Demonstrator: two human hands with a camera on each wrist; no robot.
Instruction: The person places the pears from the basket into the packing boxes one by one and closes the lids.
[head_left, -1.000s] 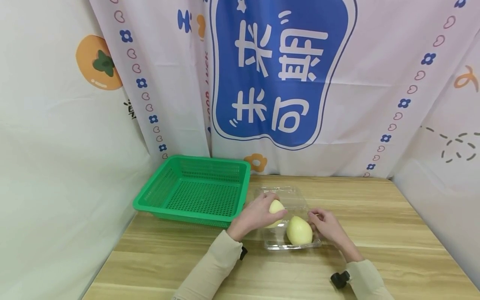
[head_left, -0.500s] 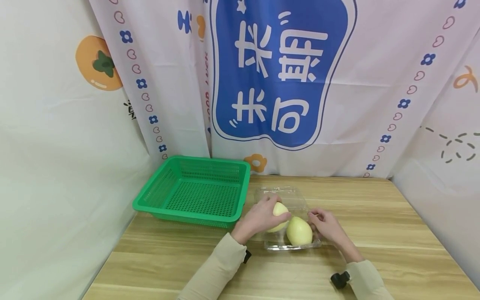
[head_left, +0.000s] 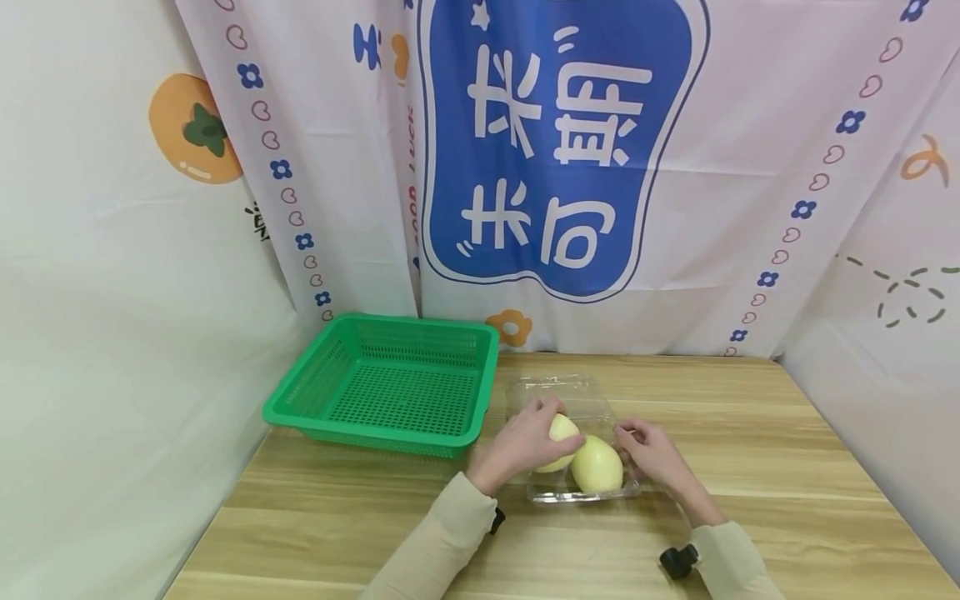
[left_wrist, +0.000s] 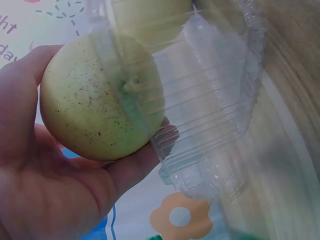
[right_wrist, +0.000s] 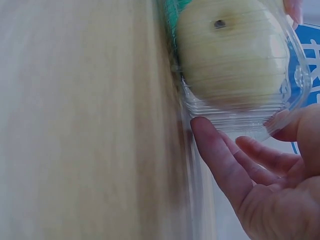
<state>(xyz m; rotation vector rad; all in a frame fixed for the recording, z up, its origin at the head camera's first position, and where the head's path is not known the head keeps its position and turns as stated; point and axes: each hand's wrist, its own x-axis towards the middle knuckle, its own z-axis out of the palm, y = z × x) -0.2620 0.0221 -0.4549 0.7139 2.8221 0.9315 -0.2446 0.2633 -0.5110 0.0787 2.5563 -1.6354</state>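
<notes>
My left hand [head_left: 517,448] grips a pale yellow pear [head_left: 561,443], low over the left half of a clear plastic clamshell box [head_left: 551,498]. In the left wrist view, fingers and thumb curve round that speckled pear [left_wrist: 95,100], partly behind the box's clear wall. A second pear [head_left: 597,467] sits in the right half of the box, close beside the first. My right hand [head_left: 654,457] holds the box's right side. The right wrist view has its thumb at the rim and its fingers against the outside of the wall, near the second pear [right_wrist: 232,60].
A green perforated basket [head_left: 375,433] stands to the left of the box on the wooden table [head_left: 750,467]. The box's lid [head_left: 566,396] lies folded back toward the printed curtain [head_left: 690,275] behind the table.
My left hand has moved slightly right and toward me with its pear, bringing it closer to the second pear. My right hand stays at the box's side.
</notes>
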